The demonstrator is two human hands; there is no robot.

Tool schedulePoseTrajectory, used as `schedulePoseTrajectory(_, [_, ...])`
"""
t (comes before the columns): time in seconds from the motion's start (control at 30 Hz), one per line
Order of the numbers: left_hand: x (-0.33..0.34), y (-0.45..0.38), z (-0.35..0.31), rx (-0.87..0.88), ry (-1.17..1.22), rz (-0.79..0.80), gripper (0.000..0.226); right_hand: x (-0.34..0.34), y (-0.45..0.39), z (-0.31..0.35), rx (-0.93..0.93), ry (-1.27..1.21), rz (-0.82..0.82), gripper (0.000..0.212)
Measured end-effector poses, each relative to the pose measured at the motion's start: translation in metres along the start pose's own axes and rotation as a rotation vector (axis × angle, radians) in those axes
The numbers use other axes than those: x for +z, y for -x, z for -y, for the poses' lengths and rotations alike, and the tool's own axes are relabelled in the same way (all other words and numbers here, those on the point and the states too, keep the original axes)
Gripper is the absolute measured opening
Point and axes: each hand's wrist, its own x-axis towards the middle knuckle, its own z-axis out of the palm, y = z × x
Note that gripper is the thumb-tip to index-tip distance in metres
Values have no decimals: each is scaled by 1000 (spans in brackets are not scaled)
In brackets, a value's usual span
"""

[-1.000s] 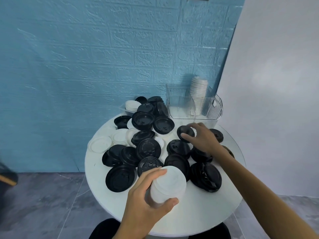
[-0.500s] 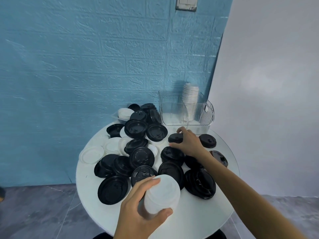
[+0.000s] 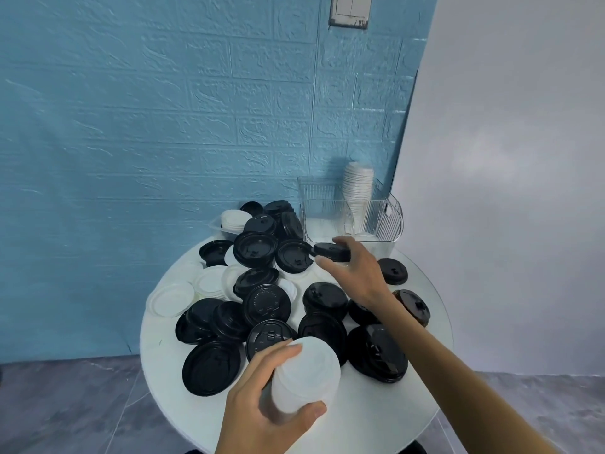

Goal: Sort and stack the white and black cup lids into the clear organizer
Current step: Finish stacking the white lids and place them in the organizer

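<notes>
1. Round white table [image 3: 376, 421], set against a blue brick-textured wall [image 3: 163, 109]; grey wall to the right.
2. Left hand [image 3: 271, 407], at 6 o'clock on the table: thumb and fingers curled round a stack of white plastic cup lids [image 3: 306, 371], held up off the tabletop.
3. Right hand [image 3: 355, 270], reaching toward 1 o'clock: thumb and fingertips pinch a single black round plastic lid [image 3: 330, 251], lifted just in front of the organizer.
4. Clear ribbed plastic organizer [image 3: 389, 224] stands at 1 o'clock on the table edge, near the wall corner. A tall stack of white lids [image 3: 358, 185] leans inside its right part; left part shows nothing I can make out.
5. Loose black lids [image 3: 266, 303] crowd the table from centre to 11 o'clock, overlapping; they lie between the left hand and the organizer.
6. Loose white lids [image 3: 173, 298] sit at 9 o'clock.
7. Small clear tray [image 3: 217, 228] at 11 o'clock holds more white lids.
</notes>
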Motion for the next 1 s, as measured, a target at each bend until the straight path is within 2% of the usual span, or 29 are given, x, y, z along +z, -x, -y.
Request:
schedulePoseTrajectory(0.13, [0,0,-1,-1,-3,-2,70,-2,-3,-7,53,27,36,69])
schedulePoseTrajectory(0.27, [0,1,-2,-5,2,-4,70,-9,-15,-24,193,130,46,70])
schedulePoseTrajectory(0.4, [0,1,-2,-9,6,-3,70,-17,-23,-39,230,190,50,37])
schedulePoseTrajectory(0.47, [0,0,-1,-9,9,-5,70,-19,-23,-44,238,211,56,35])
schedulePoseTrajectory(0.6, [1,0,-1,-9,3,-3,70,-18,-22,-50,237,284,98,42])
schedulePoseTrajectory(0.77, [1,1,0,-17,1,-6,70,-14,-31,-52,237,353,227,70])
schedulePoseTrajectory(1.0, [0,1,-3,-24,15,0,72,-7,-36,-44,224,501,323,92])
